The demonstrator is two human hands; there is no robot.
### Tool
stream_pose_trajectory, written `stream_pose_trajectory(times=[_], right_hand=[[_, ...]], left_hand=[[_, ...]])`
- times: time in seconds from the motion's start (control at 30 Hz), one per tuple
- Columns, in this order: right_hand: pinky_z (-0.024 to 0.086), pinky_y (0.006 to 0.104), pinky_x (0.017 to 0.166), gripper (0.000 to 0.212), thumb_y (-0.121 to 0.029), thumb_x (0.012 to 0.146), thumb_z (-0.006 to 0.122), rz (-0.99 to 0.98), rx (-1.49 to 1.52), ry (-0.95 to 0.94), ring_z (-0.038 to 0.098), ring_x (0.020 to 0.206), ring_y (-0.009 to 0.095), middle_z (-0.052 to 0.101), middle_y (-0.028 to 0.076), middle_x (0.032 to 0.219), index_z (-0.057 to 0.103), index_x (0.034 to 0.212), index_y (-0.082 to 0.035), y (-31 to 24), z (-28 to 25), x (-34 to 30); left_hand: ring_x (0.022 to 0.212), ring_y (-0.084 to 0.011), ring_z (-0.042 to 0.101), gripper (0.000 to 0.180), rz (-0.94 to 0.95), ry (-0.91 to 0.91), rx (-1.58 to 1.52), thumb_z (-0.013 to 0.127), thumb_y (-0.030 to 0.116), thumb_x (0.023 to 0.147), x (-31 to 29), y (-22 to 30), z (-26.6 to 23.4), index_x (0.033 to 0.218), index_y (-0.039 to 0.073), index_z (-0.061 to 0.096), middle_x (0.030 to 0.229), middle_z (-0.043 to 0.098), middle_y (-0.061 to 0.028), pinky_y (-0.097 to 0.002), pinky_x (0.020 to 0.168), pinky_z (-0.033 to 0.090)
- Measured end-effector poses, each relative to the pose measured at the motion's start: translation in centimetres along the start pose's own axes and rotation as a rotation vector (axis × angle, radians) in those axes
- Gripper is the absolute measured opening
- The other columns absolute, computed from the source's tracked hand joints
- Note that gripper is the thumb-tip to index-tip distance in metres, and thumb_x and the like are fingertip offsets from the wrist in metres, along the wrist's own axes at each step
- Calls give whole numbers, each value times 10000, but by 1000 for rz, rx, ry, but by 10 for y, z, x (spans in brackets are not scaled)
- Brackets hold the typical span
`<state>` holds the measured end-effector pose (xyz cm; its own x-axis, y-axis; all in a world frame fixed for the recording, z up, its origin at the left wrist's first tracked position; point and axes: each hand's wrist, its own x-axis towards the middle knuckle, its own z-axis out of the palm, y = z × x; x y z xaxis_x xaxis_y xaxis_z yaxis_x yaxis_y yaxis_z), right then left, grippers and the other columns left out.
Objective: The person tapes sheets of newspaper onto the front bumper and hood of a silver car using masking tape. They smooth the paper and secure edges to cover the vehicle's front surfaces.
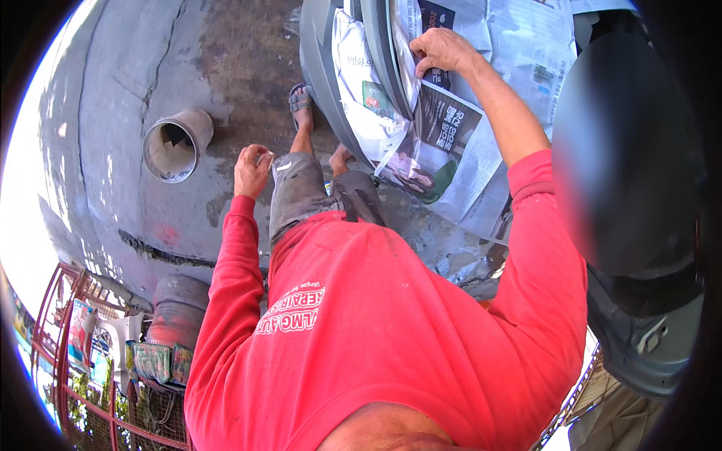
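While the right hand (444, 54) touches thin newspaper (519, 64), grip unclear, the left hand (252, 171) pinches a white scrap (271, 154) near a round bucket (194, 129).

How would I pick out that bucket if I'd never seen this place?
Start with the grey floor in the picture's upper left. On it, left of the person's left hand, is a pale bucket. Its round, open mouth sets it apart from the flat newspaper sheets on the right.
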<state>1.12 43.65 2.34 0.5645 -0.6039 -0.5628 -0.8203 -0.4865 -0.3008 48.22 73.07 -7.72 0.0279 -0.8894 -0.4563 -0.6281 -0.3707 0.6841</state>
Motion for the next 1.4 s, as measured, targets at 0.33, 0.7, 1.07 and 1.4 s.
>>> stream_pose_trajectory(times=[0.33, 0.7, 1.07, 1.4], right_hand=[[573, 408, 710, 243, -331, 992, 753, 93, 251, 607, 742, 766, 301, 754, 114, 851, 750, 1046, -94, -76, 8, -26], [606, 313, 808, 356, -254, 959, 800, 281, 1118, -13, 785, 879, 176, 819, 155, 982, 790, 1173, 30, -266, 234, -191], [579, 347, 653, 174, -122, 981, 727, 184, 898, 487, 760, 706, 212, 736, 143, 871, 697, 934, 42, -278, 300, -322], [555, 279, 627, 259, -225, 999, 760, 206, 992, 377, 734, 732, 118, 772, 78, 854, 744, 1113, 7, -272, 303, -321]], left_hand=[[741, -170, 686, 382, -142, -211, -261, 701, 105, 983, 7, 10, -6, 1361, 150, 665, 830, 727, -79, -349, 732, 568], [912, -169, 711, 790, 269, -554, -333, 668, 72, 1025, -163, 129, 98, 1716, 160, 296, 1046, 777, -98, -379, 888, 571], [863, -297, 750, 582, 422, -573, -230, 612, 224, 1053, -253, 152, 141, 1598, 102, 450, 946, 759, -157, -425, 803, 577], [756, -250, 711, 362, 296, -369, -132, 629, 221, 1055, -262, 120, 118, 1379, 87, 541, 851, 721, -138, -399, 753, 553]])
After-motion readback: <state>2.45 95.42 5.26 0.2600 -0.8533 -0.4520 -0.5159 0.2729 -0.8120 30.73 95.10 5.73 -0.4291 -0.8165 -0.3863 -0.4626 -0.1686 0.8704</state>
